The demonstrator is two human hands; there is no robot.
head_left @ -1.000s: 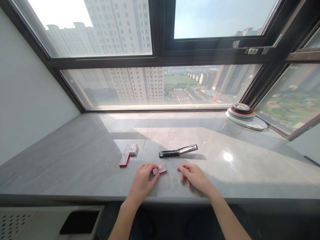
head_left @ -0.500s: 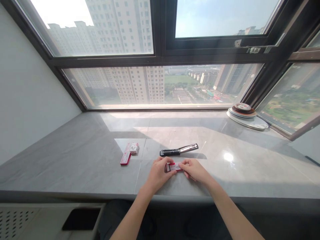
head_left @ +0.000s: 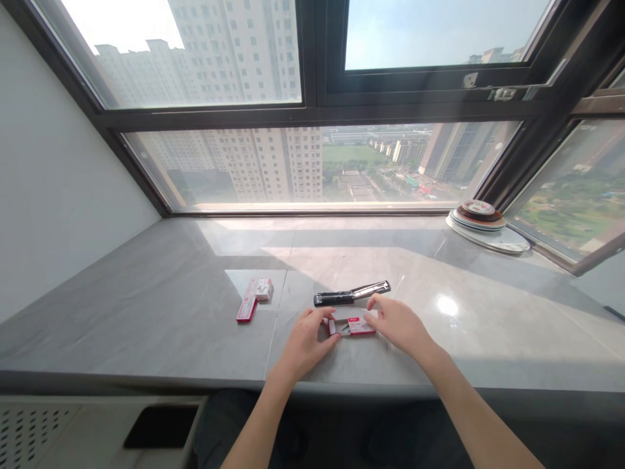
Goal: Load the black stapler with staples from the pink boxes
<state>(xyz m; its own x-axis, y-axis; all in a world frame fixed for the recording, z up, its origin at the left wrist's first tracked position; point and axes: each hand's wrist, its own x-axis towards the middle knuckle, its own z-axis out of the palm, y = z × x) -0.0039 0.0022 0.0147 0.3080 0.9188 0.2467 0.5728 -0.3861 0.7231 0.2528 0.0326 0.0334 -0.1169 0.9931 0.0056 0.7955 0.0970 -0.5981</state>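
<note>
A small red-and-white slide box (head_left: 362,326) lies on the counter between my hands. Its sleeve sits over the right part, and the pale tray shows at the left with a little grey something inside, too small to make out. My left hand (head_left: 307,337) grips the tray's left end between thumb and fingers. At the box's upper right corner is my right hand (head_left: 398,326), thumb and index finger apart, a fingertip at the sleeve's edge. Just beyond the box rests a black stapler (head_left: 336,298), its silver-lined upper arm swung open to the right.
On the left lie a long red-and-white box (head_left: 247,306) and a small white box (head_left: 264,289) touching it. Stacked plates (head_left: 481,225) stand at the far right by the window. The grey counter (head_left: 161,326) ends in a front edge near my forearms.
The box's sleeve has slid right, uncovering more of the tray. My right hand has moved right and up, its fingers now spread. My left hand stays at the left end.
</note>
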